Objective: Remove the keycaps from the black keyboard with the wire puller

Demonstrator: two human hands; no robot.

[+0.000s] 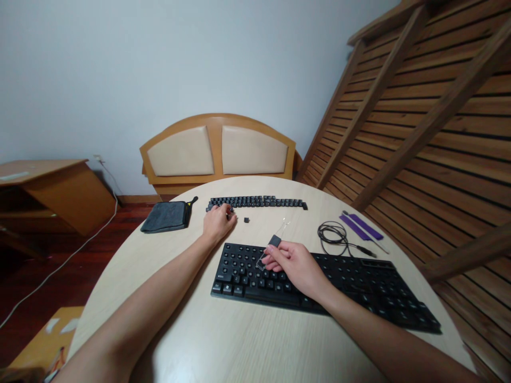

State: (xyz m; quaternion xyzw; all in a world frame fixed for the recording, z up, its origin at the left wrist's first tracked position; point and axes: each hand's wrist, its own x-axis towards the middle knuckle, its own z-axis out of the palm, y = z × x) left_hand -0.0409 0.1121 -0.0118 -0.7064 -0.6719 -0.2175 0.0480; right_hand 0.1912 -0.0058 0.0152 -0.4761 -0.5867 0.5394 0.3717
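Observation:
My right hand (293, 263) is closed around the dark handle of a wire keycap puller (274, 241), held over the black keyboard (255, 287). Wire loops stick out from both ends of the puller. On the keyboard's upper left part, bare switch spots show where keycaps are off. Beyond the keyboard, my left hand (217, 223) rests on the table with its fingers pinched at a small black keycap (230, 211), partly hidden by the fingers. Just past it lie rows of loose black keycaps (255, 201). One single keycap (246, 219) sits apart, right of my left hand.
A dark zip pouch (165, 217) lies at the table's left. To the right are a coiled black cable (333, 236), purple strips (361, 227) and a thin brush-like tool (367, 233). The round table's edge (131, 239) curves around; a slatted wooden frame (435, 133) leans at right.

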